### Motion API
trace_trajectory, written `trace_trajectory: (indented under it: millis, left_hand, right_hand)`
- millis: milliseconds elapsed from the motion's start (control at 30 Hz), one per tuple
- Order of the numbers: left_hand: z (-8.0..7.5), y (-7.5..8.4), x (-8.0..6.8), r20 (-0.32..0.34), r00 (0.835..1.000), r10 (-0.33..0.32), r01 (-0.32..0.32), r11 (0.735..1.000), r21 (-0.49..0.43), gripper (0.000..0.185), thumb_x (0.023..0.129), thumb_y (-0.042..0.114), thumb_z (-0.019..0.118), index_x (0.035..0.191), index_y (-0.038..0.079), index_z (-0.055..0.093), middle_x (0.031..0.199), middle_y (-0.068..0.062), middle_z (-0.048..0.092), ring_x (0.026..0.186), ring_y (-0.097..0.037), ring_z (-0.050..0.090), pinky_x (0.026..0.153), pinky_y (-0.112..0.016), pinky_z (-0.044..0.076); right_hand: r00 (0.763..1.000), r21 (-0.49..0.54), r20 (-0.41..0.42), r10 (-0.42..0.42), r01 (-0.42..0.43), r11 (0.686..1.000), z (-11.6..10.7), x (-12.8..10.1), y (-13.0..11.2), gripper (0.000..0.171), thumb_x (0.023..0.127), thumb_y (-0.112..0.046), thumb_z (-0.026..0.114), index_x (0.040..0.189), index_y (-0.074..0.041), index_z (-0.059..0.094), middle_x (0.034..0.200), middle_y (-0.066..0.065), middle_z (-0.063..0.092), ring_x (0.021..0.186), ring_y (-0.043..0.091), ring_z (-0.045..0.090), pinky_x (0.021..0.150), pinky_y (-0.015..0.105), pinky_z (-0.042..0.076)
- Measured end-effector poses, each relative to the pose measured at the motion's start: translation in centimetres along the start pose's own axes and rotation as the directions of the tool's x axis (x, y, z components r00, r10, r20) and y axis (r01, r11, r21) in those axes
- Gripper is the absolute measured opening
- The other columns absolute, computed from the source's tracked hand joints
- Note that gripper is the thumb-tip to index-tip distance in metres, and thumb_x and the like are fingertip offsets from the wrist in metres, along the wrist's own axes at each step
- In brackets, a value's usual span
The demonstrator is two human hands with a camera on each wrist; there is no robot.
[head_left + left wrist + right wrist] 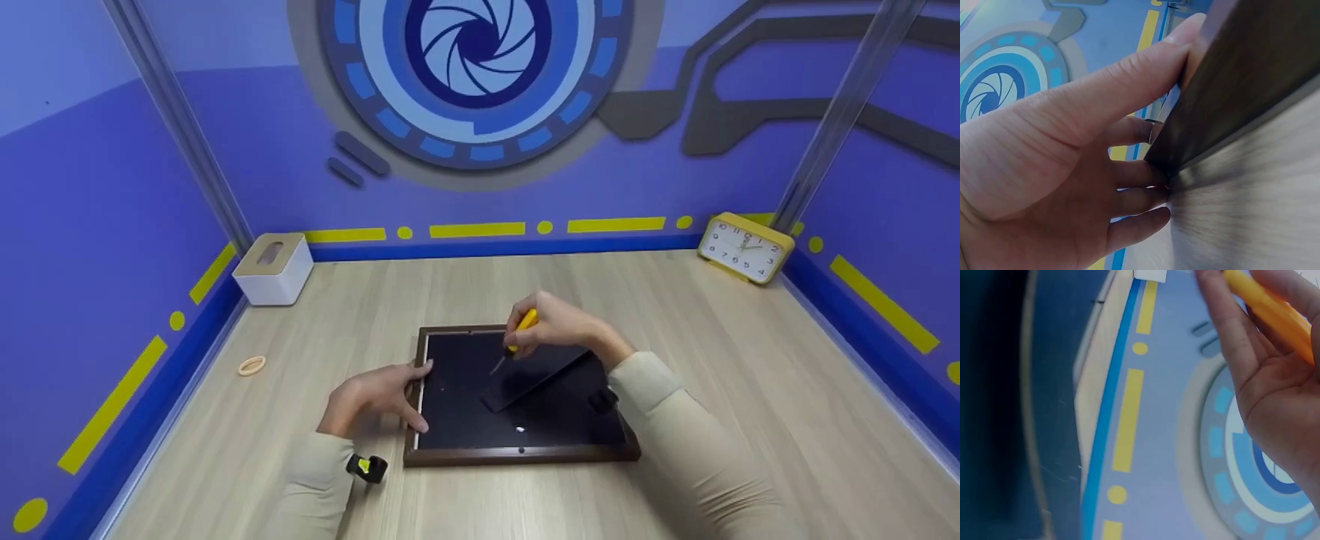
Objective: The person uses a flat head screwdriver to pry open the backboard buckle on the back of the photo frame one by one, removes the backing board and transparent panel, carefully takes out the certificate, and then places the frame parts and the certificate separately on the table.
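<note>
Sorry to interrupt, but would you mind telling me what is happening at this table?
A person works on a picture frame lying face down on the table. The left hand steadies the frame's left edge, fingers straight. The right hand holds a yellow screwdriver, tip down on the black backing.

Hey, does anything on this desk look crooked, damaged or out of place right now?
Nothing looks damaged or spilled. The picture frame lies face down, slightly askew to the desk edge; its stand flap angles across the back. A small ring lies alone near the left wall.
</note>
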State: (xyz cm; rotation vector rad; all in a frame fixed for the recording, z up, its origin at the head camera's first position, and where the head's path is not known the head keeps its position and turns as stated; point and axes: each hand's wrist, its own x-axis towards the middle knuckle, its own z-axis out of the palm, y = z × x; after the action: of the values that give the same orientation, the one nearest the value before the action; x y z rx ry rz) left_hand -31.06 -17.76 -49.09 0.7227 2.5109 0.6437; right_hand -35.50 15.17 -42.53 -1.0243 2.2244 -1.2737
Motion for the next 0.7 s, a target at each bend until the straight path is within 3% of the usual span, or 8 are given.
trace_trajectory:
  millis: [100,200,400,533,700]
  left_hand:
    - [0.2,0.0,0.0,0.002,1.0,-0.017,0.017,1.0,-0.001,0.111,0.073,0.036,0.09,0.158,0.006,0.026,0.158,-0.022,0.031,0.145,-0.034,0.03,0.113,-0.045,0.032]
    - [0.3,0.0,0.1,0.002,0.999,-0.032,0.032,0.999,-0.004,0.111,0.073,0.037,0.09,0.159,0.008,0.026,0.158,-0.021,0.03,0.145,-0.034,0.029,0.114,-0.046,0.032]
    - [0.2,0.0,0.3,-0.009,0.999,-0.048,0.048,0.999,-0.001,0.111,0.072,0.036,0.091,0.158,0.009,0.027,0.159,-0.02,0.031,0.145,-0.033,0.03,0.114,-0.045,0.032]
    - [0.2,0.1,0.3,-0.012,0.999,-0.048,0.048,0.999,0.008,0.111,0.071,0.037,0.092,0.158,0.008,0.029,0.158,-0.02,0.032,0.144,-0.033,0.032,0.113,-0.045,0.033]
    - [0.0,0.2,0.1,-0.014,0.998,-0.058,0.058,0.998,0.011,0.113,0.07,0.041,0.091,0.158,0.009,0.029,0.158,-0.018,0.034,0.144,-0.032,0.033,0.113,-0.046,0.032]
  right_hand:
    - [0.996,0.037,0.06,0.06,-0.062,0.997,1.1,-0.2,0.7,0.009,0.086,-0.007,0.077,0.093,-0.004,0.072,0.087,0.011,0.074,0.077,0.031,0.074,0.071,0.048,0.059]
    - [0.981,0.103,0.107,0.164,-0.175,0.979,2.2,0.0,1.2,0.019,0.083,-0.001,0.079,0.099,0.0,0.069,0.087,0.015,0.074,0.077,0.031,0.074,0.071,0.046,0.06]
    - [0.934,0.282,0.075,0.35,-0.356,0.891,4.0,1.2,1.8,0.042,0.078,0.004,0.082,0.109,0.015,0.058,0.088,0.025,0.072,0.076,0.037,0.073,0.069,0.042,0.06]
    - [0.92,0.243,-0.025,0.391,-0.373,0.895,5.5,2.3,1.7,0.052,0.074,0.005,0.085,0.115,0.015,0.055,0.088,0.02,0.071,0.072,0.031,0.073,0.067,0.038,0.06]
    - [0.928,0.047,-0.142,0.344,-0.341,0.939,7.2,3.4,1.0,0.058,0.073,0.0,0.088,0.122,0.005,0.059,0.088,0.011,0.066,0.07,0.02,0.07,0.068,0.035,0.059]
